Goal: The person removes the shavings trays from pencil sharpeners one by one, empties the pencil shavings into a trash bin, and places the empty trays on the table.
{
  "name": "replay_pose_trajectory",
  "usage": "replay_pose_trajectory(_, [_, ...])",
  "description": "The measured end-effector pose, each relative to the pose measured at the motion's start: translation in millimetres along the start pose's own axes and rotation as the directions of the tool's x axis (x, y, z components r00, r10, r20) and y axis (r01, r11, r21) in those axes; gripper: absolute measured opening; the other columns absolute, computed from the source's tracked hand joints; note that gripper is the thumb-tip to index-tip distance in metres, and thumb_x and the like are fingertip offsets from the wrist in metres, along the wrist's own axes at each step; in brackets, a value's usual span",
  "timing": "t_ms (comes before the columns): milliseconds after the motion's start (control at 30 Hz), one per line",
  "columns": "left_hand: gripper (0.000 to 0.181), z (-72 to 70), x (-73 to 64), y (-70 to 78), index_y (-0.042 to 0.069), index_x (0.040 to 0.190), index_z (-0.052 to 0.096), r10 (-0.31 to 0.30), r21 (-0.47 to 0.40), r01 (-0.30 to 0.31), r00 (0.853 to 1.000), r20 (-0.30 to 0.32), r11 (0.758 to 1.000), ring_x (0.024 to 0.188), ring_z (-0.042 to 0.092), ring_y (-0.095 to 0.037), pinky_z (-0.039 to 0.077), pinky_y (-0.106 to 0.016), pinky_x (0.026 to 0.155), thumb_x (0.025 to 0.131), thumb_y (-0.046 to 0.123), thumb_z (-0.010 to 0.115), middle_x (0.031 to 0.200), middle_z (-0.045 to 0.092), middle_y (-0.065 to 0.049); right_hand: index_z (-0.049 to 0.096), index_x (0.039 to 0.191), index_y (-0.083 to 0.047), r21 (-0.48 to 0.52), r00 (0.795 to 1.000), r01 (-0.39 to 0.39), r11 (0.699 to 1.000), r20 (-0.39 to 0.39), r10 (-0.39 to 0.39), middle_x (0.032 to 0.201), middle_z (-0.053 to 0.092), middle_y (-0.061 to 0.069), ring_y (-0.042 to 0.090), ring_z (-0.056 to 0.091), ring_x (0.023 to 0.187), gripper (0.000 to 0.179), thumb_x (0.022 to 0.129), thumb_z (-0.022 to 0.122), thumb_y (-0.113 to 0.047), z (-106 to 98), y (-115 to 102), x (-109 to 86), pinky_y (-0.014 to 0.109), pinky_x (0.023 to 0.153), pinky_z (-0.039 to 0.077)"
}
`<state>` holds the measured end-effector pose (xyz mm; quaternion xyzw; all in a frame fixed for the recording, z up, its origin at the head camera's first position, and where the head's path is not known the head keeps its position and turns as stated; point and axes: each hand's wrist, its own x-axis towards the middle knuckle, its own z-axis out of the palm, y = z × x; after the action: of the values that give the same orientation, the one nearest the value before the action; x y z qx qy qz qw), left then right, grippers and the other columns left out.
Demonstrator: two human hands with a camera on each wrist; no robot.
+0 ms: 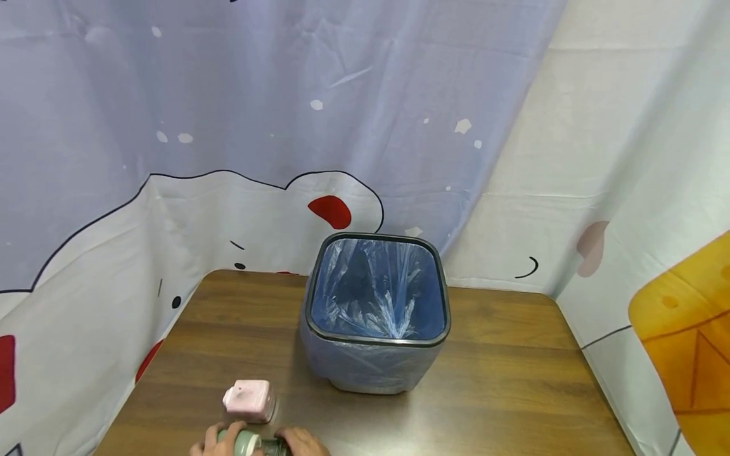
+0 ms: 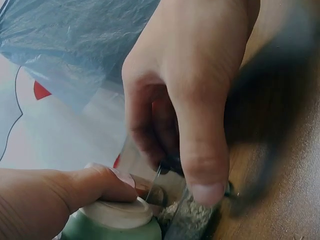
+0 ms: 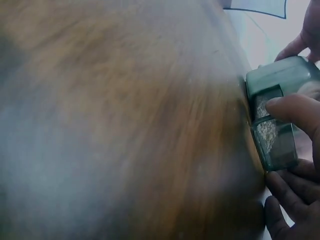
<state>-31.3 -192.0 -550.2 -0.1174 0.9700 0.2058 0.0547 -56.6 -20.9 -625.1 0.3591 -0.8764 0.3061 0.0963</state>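
Note:
My left hand [image 1: 219, 440] grips a green device with a white band [image 1: 246, 443] at the table's near edge. Its clear dust box [image 3: 272, 132] holds grey fluff. With thumb on one side and fingers on the other, my right hand [image 1: 305, 443] holds that box. The left thumb [image 2: 95, 187] presses on the device's pale part in the left wrist view. In the right wrist view the green body [image 3: 280, 75] sits against the box, and whether the two are joined cannot be made out. Just beyond the left hand lies a pink device [image 1: 249, 400].
A bin [image 1: 377, 344] lined with a blue plastic bag stands farther back on the wooden table [image 1: 502, 380]. Patterned cloth [image 1: 256, 95] hangs behind the table and along its sides.

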Motion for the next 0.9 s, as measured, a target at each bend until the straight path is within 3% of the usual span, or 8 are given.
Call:
replay_pose_trajectory(133, [0.057,3.9,0.9,-0.8,0.01,0.105,0.06,-0.034,-0.007,0.034,0.999,-0.001,0.999,0.082,0.042,-0.052,0.036,-0.054,0.067,0.064,0.048,0.073,0.108,0.048,-0.025,0.059,0.107,-0.012,-0.006,0.999,0.038,0.999,-0.011,-0.038,0.098,0.064,-0.003,0.005,0.059,0.088,0.032,0.084,0.06,-0.035,-4.2,5.4,-3.8,0.013,0.076,0.043])
replay_pose_trajectory(367, [0.055,13.0,-3.7,-4.2,0.011,0.106,0.059,-0.02,-0.054,0.013,0.99,-0.137,0.998,0.083,0.042,-0.053,0.035,-0.055,0.068,0.062,0.042,0.075,0.109,0.047,-0.026,0.059,0.105,-0.014,-0.024,0.998,0.034,0.999,-0.047,-0.035,0.096,0.063,-0.005,0.004,0.058,0.088,0.029,0.085,0.06,-0.034,-14.5,6.1,-13.2,0.012,0.076,0.042])
replay_pose_trajectory(533, [0.061,13.9,-3.1,-0.7,0.009,0.111,0.055,-0.073,-0.071,0.065,0.99,-0.118,0.995,0.088,0.04,-0.056,0.035,-0.057,0.068,0.062,0.041,0.075,0.111,0.044,-0.028,0.058,0.107,-0.013,0.034,0.999,-0.003,0.999,-0.052,0.005,0.099,0.062,-0.003,0.005,0.059,0.092,0.031,0.084,0.061,-0.034,-22.9,9.4,-19.1,0.013,0.078,0.043])
replay_pose_trajectory(700, [0.064,20.4,-7.2,6.4,0.007,0.109,0.055,-0.117,-0.096,0.097,0.965,-0.234,0.991,0.093,0.036,-0.058,0.032,-0.062,0.072,0.058,0.038,0.079,0.11,0.041,-0.031,0.057,0.108,-0.009,0.095,0.999,-0.013,0.995,-0.035,0.017,0.099,0.062,0.002,0.008,0.06,0.093,0.036,0.081,0.064,-0.032,-30.2,17.8,-23.5,0.014,0.077,0.044])
replay_pose_trajectory(800, [0.066,21.3,-9.6,12.1,0.007,0.108,0.055,-0.121,-0.122,0.086,0.939,-0.322,0.989,0.096,0.035,-0.058,0.03,-0.063,0.076,0.054,0.036,0.081,0.11,0.038,-0.032,0.057,0.108,-0.008,0.125,0.997,-0.01,0.992,-0.077,0.02,0.098,0.062,0.002,0.008,0.06,0.09,0.038,0.08,0.066,-0.031,-35.2,20.8,-27.0,0.014,0.076,0.044])
replay_pose_trajectory(900, [0.069,17.2,-10.3,18.5,0.007,0.108,0.053,-0.142,-0.131,0.102,0.928,-0.346,0.986,0.1,0.033,-0.058,0.027,-0.065,0.079,0.053,0.037,0.082,0.113,0.035,-0.032,0.056,0.11,-0.009,0.138,0.991,0.0,0.99,-0.131,0.018,0.098,0.061,0.001,0.008,0.06,0.09,0.04,0.079,0.067,-0.032,-41.2,21.1,-30.5,0.015,0.076,0.044])
